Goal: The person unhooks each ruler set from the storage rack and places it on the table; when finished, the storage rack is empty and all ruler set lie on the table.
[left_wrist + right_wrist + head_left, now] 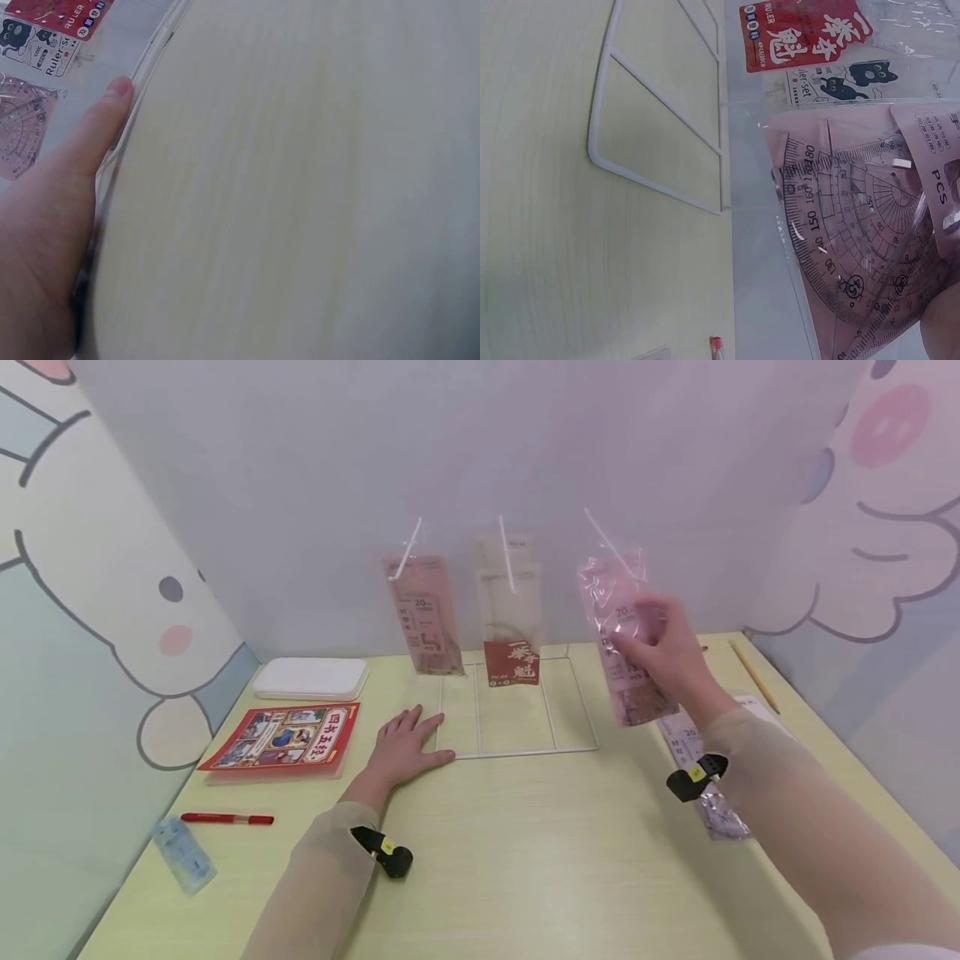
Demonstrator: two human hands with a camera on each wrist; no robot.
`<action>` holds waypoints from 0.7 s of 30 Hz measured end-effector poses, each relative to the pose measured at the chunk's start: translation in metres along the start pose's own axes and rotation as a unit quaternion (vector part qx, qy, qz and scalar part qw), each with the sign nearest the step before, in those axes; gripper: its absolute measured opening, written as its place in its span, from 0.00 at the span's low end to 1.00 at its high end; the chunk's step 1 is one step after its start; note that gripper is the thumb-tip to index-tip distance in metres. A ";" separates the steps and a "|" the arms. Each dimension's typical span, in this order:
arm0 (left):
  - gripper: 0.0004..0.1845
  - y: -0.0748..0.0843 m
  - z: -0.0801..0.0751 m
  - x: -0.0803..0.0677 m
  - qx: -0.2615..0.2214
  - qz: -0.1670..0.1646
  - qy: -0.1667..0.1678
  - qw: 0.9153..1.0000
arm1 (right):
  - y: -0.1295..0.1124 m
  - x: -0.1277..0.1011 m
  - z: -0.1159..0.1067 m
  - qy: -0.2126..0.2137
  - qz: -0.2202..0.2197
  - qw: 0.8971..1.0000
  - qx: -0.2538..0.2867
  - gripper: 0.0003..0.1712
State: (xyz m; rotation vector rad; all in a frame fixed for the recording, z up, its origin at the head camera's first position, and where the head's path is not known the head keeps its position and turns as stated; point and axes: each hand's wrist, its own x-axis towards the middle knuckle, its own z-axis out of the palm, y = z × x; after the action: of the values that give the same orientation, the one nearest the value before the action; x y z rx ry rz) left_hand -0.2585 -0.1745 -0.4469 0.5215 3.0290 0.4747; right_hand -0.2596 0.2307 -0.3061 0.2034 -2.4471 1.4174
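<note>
The beige right sleeve sits nearest my head view, and beyond it I have the right hand pinching a pink ruler packet between thumb and fingers, up at the right prong, though I can't tell whether it hangs there. My left hand rests with fingers spread at the white wire frame's near left corner, gripping nothing. Far left, another pink packet hangs, with a red-labelled packet right of it.
</note>
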 end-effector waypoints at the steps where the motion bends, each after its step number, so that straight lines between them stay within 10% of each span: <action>1: 0.46 0.000 0.000 0.000 0.000 0.000 -0.001 1.000 | -0.001 -0.003 -0.002 -0.002 0.001 1.000 -0.004 0.40; 21: 0.46 0.004 -0.002 -0.003 -0.001 -0.002 -0.006 1.000 | -0.010 -0.034 -0.033 -0.026 -0.028 0.997 -0.068 0.36</action>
State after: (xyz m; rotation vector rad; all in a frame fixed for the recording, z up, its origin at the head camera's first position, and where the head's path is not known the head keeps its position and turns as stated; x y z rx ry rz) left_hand -0.2549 -0.1730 -0.4435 0.5151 3.0177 0.4723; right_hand -0.2182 0.2532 -0.2939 0.2799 -2.5481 1.2304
